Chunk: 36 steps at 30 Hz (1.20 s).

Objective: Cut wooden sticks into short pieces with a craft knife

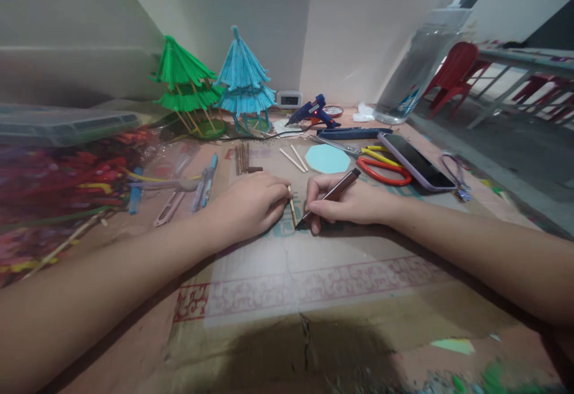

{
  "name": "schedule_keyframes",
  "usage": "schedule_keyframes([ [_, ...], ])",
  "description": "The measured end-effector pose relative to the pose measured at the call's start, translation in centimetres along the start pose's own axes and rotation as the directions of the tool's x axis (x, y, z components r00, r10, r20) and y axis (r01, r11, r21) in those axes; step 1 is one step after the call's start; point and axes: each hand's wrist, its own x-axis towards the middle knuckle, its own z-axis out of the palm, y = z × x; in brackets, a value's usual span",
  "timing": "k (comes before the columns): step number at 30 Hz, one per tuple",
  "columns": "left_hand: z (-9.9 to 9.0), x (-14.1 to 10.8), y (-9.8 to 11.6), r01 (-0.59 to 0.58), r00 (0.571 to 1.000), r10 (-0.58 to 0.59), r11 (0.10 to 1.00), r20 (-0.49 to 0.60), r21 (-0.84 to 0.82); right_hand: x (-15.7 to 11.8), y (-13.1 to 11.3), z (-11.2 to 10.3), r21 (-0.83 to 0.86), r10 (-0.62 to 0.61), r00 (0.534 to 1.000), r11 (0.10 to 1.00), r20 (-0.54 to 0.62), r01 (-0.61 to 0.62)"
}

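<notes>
My left hand [255, 204] rests on the cardboard sheet [251, 298], its fingertips pinching the upper end of a thin wooden stick [293, 205]. Part of that stick looks darkened with brown. In my right hand [334, 204] is a dark brown marker [343, 183], held like a pen, with its tip at the stick's lower end. Beyond my left hand lie several brown sticks [242, 158] in a row, beside a small brown cap [255, 169]. Two pale sticks [293, 159] and a light blue octagon [327, 159] lie farther back.
Green [183, 77] and blue [244, 71] tiered paper models stand at the back, beside a glue gun [315, 112]. Red-handled scissors [383, 170] and a phone [417, 162] lie right. Left are pens [209, 180], a cutter [169, 207] and a blurred colourful pile [54, 185].
</notes>
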Motion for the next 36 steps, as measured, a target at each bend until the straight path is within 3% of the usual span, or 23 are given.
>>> schedule_keyframes([
  [4,-0.09,-0.03,0.01,0.007,1.000,-0.007,1.000,-0.010,-0.015,-0.04,0.11,-0.06,0.008,-0.005,1.000,1.000,0.002,0.005],
  [10,-0.15,-0.06,-0.02,0.028,1.000,-0.028,0.999,-0.012,-0.019,0.16,-0.21,0.10,-0.044,-0.003,0.991,0.999,-0.133,-0.003],
  [16,-0.16,-0.04,0.02,0.017,1.000,-0.016,1.000,-0.016,0.001,0.34,-0.20,0.19,-0.057,-0.003,0.984,0.998,-0.180,-0.007],
  [26,-0.21,0.02,0.02,0.026,1.000,-0.026,0.999,-0.007,-0.027,0.11,-0.11,-0.10,-0.031,-0.007,1.000,0.999,-0.026,0.007],
  [32,-0.27,0.03,0.11,0.031,1.000,-0.031,0.999,-0.006,-0.009,0.24,-0.01,0.01,-0.041,-0.006,0.992,0.999,-0.126,0.001],
  [36,-0.32,0.03,0.13,0.034,0.999,-0.034,0.999,-0.002,-0.004,0.10,0.15,-0.07,-0.030,0.001,0.999,1.000,-0.047,-0.002],
])
